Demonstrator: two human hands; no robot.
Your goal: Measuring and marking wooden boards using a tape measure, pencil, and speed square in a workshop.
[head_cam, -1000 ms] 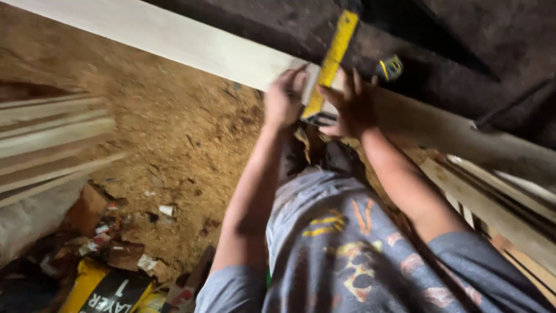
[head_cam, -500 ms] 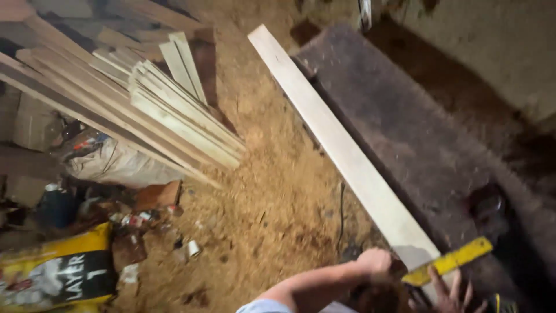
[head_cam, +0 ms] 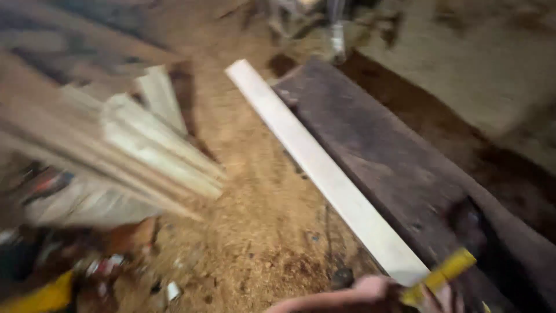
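Plank (head_cam: 324,174) runs from eleven o'clock down to five — left hand (head_cam: 370,293) at its near end, yellow ruler (head_cam: 443,275) beside; grip unclear, right hand barely visible.

We've got open sawdust floor (head_cam: 260,232) in the middle, so a hand could pass freely between the stack of pale slats (head_cam: 156,156) on the left and the long pale board (head_cam: 324,168) on the right. That board lies along the near edge of the dark plank (head_cam: 399,162), blocking the right. Near left is cluttered with blurry scraps (head_cam: 98,266).
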